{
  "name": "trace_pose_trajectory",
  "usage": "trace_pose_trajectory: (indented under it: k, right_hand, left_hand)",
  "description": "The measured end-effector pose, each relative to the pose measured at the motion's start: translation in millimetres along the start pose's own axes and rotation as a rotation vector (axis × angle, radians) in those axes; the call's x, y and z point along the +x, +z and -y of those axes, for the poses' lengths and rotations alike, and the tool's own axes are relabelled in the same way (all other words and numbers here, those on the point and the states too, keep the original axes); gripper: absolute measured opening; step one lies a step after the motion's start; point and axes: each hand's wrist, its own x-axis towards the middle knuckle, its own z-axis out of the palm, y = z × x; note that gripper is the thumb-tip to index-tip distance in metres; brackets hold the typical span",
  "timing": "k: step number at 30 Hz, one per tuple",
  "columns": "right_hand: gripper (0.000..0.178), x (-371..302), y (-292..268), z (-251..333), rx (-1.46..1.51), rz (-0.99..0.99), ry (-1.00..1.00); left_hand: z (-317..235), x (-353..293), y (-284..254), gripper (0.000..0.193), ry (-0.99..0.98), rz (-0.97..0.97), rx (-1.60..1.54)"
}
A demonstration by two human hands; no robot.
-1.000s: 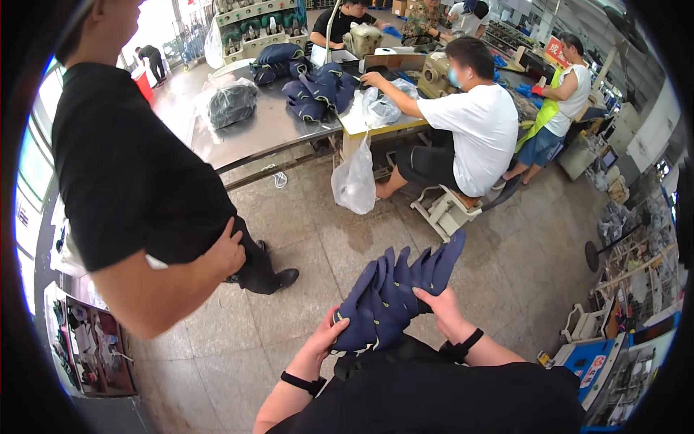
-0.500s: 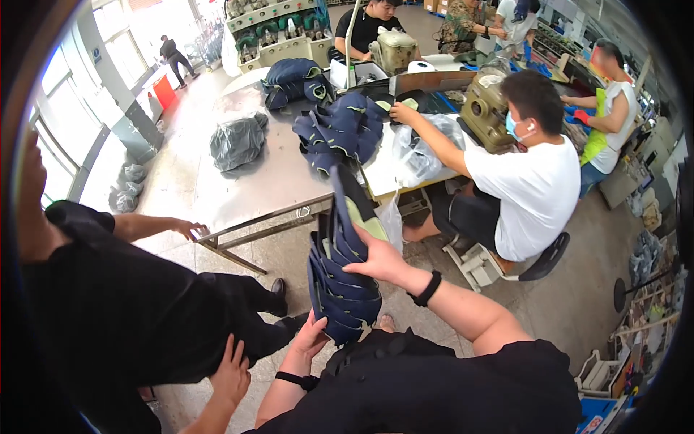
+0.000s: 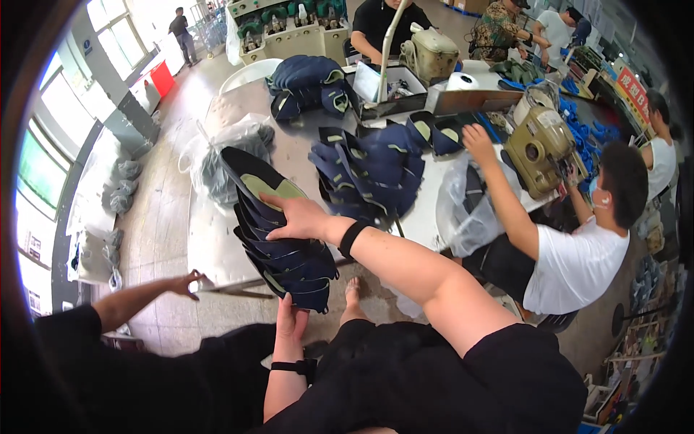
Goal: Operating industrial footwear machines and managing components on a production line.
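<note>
The right arm (image 3: 426, 275) crosses leftward, elbow bent; the right hand (image 3: 302, 218) grips beyond the counter's (image 3: 208, 242) near edge, thumb parted from the fingers; the left forearm (image 3: 283, 396) rises steeply; the left hand (image 3: 290, 320) grips short of that edge, thumb showing, fingers partly hidden.

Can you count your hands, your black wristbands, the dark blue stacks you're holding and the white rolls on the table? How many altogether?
Hands: 2 (left hand, right hand)
Black wristbands: 2
Dark blue stack held: 1
White roll: 1
Total: 6
</note>
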Motion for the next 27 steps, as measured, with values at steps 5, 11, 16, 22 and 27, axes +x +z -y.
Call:
trace_pose_trajectory:
  k: [5, 11, 16, 22, 27]
  right_hand:
    - [0.081, 66.4, 5.4, -134.4, -0.070, 0.086, 0.272]
    - [0.074, 101.6, 2.4, -164.4, -0.229, 0.094, 0.647]
    - [0.070, 117.9, -45.3, -181.2, -0.288, 0.110, 0.805]
    - [0.073, 109.1, -74.9, -178.1, -0.608, -0.113, 0.650]
    - [0.051, 61.4, -78.5, -104.9, -0.436, -0.344, 0.137]
  left_hand:
    - [-38.4, 117.8, 29.6, 0.068, -0.221, -0.500, 0.658]
    - [-58.8, 206.5, 32.6, 0.099, -0.053, -0.517, 1.172]
    - [-55.4, 260.9, 60.1, 0.101, -0.085, -0.394, 1.274]
    - [-22.1, 293.1, 75.7, 0.105, -0.028, -0.288, 1.365]
    - [-15.5, 309.3, 81.5, 0.103, 0.007, -0.344, 1.361]
